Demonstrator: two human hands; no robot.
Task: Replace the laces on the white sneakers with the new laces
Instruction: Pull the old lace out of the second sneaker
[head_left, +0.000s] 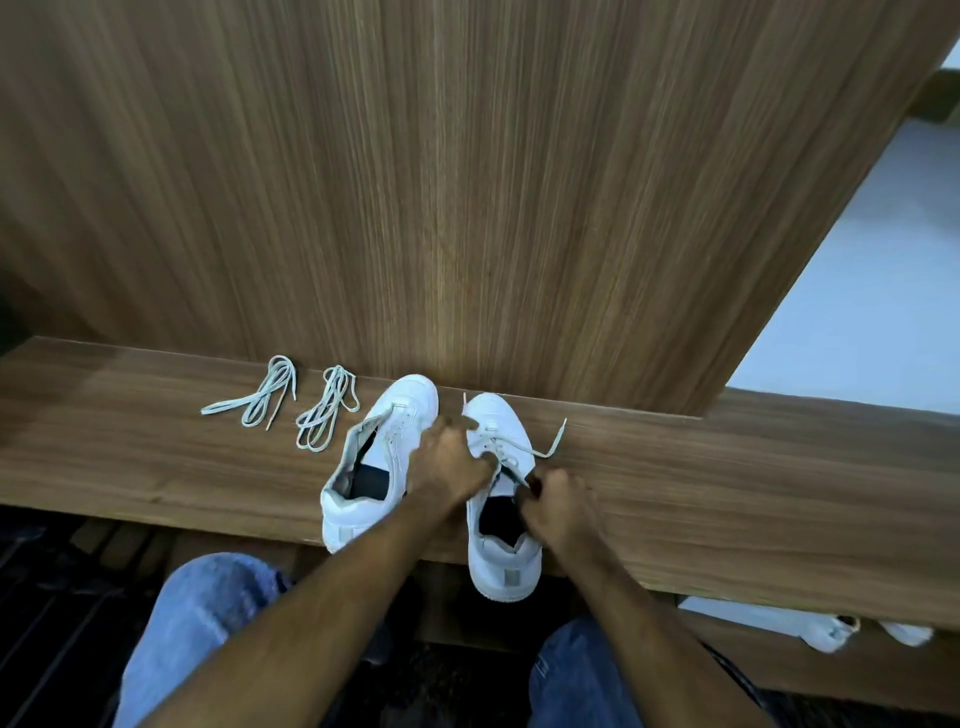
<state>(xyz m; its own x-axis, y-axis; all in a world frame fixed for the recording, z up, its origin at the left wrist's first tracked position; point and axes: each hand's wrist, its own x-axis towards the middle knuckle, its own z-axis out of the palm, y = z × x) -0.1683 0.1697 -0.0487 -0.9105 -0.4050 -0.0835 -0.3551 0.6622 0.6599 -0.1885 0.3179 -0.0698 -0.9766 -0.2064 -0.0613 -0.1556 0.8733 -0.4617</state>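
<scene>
Your left hand (449, 462) pinches the lace (511, 447) on the right sneaker (501, 519) at lower centre; your right hand (558, 506) curls on its collar. New laces (291, 400) lie left of the left sneaker (374, 457).

Two sneakers sit side by side on the surface (727, 467), toes toward the panel (467, 182) behind: left sneaker (374, 457), right sneaker (501, 551). Two lace bundles (260, 397) (324, 410) lie left of them.

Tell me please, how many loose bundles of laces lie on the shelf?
2. One lace bundle lies farthest left on the wooden shelf; the second bundle lies between it and the left sneaker. None seems hidden.
</scene>
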